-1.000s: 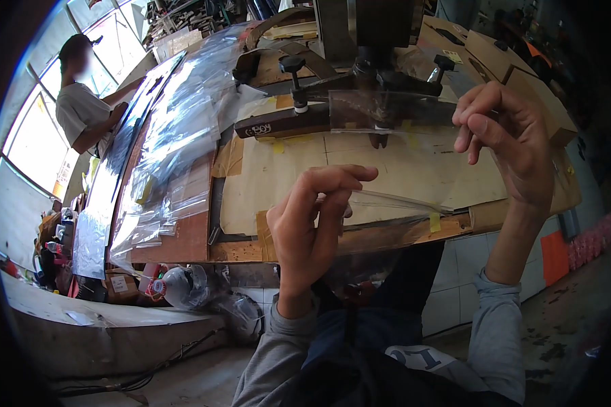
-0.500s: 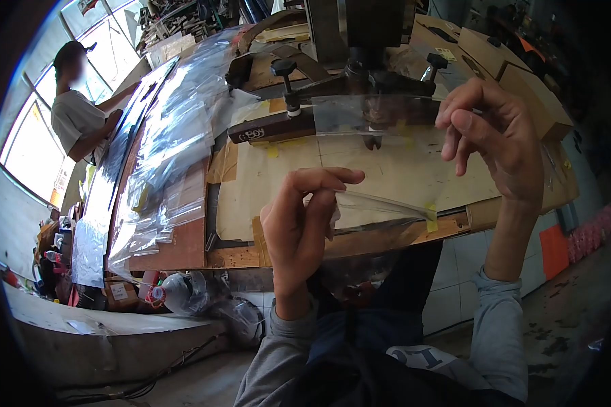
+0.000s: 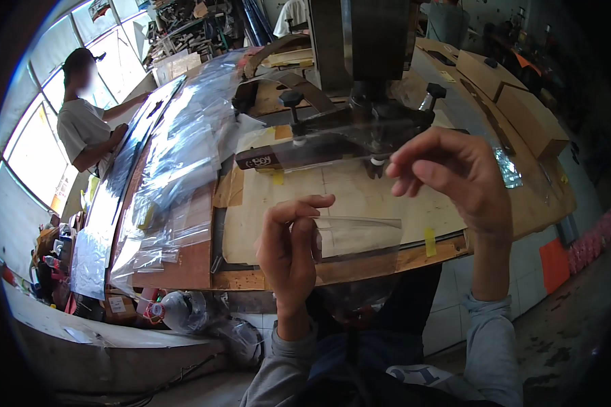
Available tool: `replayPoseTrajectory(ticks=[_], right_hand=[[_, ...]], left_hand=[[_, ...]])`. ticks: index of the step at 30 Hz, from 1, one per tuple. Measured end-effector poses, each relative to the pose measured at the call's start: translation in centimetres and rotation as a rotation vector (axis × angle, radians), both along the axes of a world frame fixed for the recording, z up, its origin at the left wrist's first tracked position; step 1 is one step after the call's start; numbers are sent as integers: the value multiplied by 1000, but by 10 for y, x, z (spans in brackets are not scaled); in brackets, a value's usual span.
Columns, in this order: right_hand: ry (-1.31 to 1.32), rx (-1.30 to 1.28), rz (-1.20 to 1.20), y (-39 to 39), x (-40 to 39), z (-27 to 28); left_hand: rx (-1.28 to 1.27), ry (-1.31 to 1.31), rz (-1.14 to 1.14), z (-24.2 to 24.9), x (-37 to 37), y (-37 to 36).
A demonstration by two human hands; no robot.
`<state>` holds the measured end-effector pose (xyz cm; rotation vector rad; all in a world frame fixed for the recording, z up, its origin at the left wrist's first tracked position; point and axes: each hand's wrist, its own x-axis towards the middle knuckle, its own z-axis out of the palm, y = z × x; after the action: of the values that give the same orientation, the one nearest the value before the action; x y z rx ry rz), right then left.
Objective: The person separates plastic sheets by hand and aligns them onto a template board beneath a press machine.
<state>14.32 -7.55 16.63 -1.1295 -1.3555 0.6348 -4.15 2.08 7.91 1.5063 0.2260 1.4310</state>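
Note:
My left hand [image 3: 288,254] is closed, pinching a clear plastic sheet [image 3: 360,247] that reaches right over the board's near edge. Raised at the right, my right hand [image 3: 458,176] has curled fingers. A second, faint clear plastic sheet [image 3: 326,159] stretches left from its fingertips, in front of the machine. Beneath both hands lies a pale board [image 3: 265,237] with yellow tape [image 3: 430,242] at its near edge. Past the hands stands a dark press head [image 3: 366,122] with a lettered bar [image 3: 271,158] and black knobs.
Many clear plastic sheets [image 3: 173,156] are heaped on the table to the left. A person [image 3: 88,129] stands there beside a long shiny strip. Cardboard boxes [image 3: 529,122] sit at the back right. A large clear bottle [image 3: 183,308] is below the table's left side.
My right hand has come down and left with its sheet. My left hand has lowered slightly, and its sheet now shows more of its face. The view has shifted a little.

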Motion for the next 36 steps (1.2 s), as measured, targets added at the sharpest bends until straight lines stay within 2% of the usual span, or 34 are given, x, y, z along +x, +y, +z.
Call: replayPoseTrajectory(ticks=[4, 6, 11, 15, 16, 19, 22, 36], right_hand=[[146, 9, 111, 36, -19, -5], [196, 33, 184, 62, -33, -5], [220, 64, 326, 116, -68, -2], [244, 93, 459, 161, -97, -12], [252, 102, 476, 166, -104, -14], [297, 116, 458, 176, -122, -15], [295, 126, 523, 186, -126, -16], [264, 148, 454, 192, -118, -16]], left_hand=[[9, -45, 104, 2, -18, 9], [254, 7, 271, 7, -30, 36], [189, -50, 111, 28, -65, 58], [308, 33, 317, 33, -96, 77], [240, 69, 368, 35, -100, 72], [246, 94, 484, 29, -108, 78], [174, 43, 495, 29, -108, 78], [176, 44, 474, 27, -103, 84]])
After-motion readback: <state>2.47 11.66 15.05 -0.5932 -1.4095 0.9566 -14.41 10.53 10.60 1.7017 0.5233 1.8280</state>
